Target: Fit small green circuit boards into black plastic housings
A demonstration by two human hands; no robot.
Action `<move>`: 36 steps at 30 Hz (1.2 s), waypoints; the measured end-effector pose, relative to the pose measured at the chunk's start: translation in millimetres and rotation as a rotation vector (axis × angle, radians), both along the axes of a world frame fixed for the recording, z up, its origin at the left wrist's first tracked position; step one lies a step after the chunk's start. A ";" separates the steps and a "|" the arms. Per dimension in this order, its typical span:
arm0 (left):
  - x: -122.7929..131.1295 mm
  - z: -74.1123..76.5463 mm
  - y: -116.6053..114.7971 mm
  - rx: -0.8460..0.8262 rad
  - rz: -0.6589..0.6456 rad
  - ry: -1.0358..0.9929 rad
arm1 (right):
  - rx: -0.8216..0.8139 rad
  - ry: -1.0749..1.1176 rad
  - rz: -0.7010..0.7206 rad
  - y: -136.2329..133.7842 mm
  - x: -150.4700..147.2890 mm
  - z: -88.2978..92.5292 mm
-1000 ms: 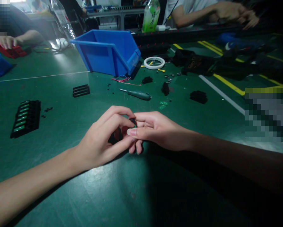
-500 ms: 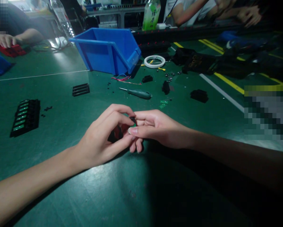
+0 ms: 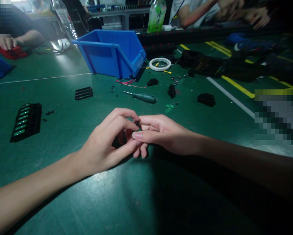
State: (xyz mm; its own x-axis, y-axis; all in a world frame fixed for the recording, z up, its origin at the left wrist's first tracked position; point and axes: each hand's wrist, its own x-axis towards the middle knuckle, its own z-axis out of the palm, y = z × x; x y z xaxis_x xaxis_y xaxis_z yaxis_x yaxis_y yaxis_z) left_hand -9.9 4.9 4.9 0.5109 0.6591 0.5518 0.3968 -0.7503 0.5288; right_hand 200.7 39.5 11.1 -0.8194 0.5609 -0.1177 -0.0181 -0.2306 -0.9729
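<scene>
My left hand [image 3: 109, 140] and my right hand [image 3: 161, 132] meet at the middle of the green table. Between their fingertips is a small black part with a bit of green [image 3: 138, 125], mostly covered by the fingers. Both hands are closed on it, the right thumb pressing from the near side. Beyond them lies a screwdriver [image 3: 144, 97] with a dark green handle. Small green circuit boards [image 3: 169, 107] rest to its right. At the left sits a black holder [image 3: 26, 121] with several green boards in its slots.
A blue bin [image 3: 102, 58] stands at the back, beside a white ring of tape [image 3: 160, 64] and thin wires [image 3: 126, 81]. Black plastic pieces [image 3: 206, 99] and a slotted black piece [image 3: 84, 93] lie about. A green bottle [image 3: 157, 16] is farther back. Two other people sit across the table.
My hands stay almost still around the small part, with only a slight shift of the fingers. In the background, a co-worker's arm at the upper right has moved a little.
</scene>
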 end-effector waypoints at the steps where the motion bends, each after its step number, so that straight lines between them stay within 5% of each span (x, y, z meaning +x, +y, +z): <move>1: 0.0 0.0 0.0 0.004 0.000 0.001 | 0.005 0.006 0.000 -0.2 -0.1 -0.1; 36: -0.8 -0.4 0.2 -0.016 0.007 0.024 | 0.032 0.022 -0.006 -0.8 -1.0 -2.3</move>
